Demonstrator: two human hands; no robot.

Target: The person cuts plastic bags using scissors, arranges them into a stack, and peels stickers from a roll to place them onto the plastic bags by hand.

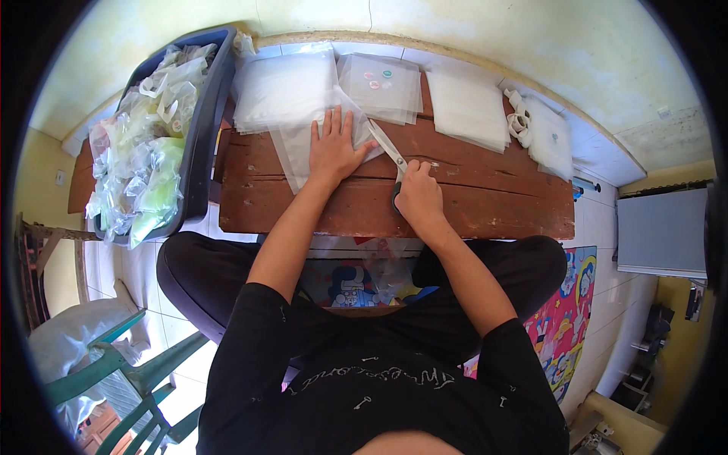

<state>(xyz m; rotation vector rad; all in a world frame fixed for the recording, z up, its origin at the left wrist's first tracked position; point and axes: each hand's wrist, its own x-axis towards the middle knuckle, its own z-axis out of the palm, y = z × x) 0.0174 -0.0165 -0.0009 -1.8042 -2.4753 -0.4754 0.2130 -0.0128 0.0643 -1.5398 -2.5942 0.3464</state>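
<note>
My left hand (334,152) lies flat with its fingers spread on a clear plastic bag (291,154), pressing it to the low wooden table (493,199). In my right hand (419,196) is a pair of scissors (389,146) with dark handles. Its blades point up and left, at the right edge of the plastic under my left hand. Just behind my left hand lies a stack of clear plastic bags (280,87), partly overlapped by the one I hold down.
Along the table's back stand more plastic stacks: one with round stickers (379,83), a whitish one (469,106) and another (549,136) beside a white roll (519,121). A dark bin (199,163) full of plastic is at left, near a green chair (114,371).
</note>
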